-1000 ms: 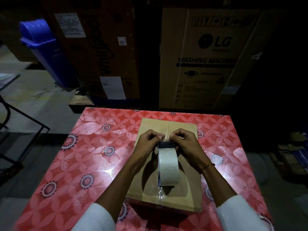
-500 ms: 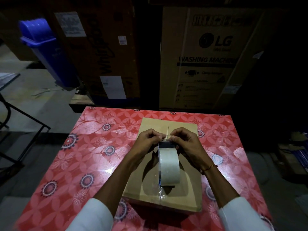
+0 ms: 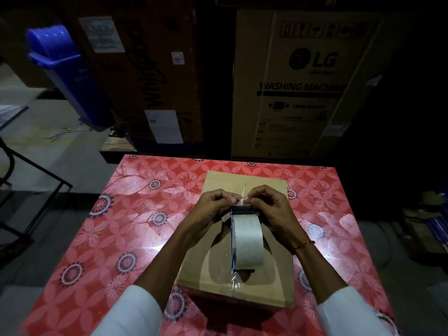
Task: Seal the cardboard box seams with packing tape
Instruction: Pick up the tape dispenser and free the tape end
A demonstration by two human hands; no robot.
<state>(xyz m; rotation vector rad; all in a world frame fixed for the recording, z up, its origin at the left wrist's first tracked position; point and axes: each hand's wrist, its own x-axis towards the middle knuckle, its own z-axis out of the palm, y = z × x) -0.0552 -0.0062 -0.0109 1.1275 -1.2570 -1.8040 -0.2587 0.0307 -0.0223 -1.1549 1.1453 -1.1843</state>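
Both hands pinch the loose end of the tape above the cardboard box.

From the head camera, the left hand and right hand meet over the far half of the cardboard box, fingers curled, each pinching the clear tape end peeled from the tape roll. The roll stands on edge on the box top, along its centre seam. The box sits on the red floral table; beyond it stands a washing machine carton.
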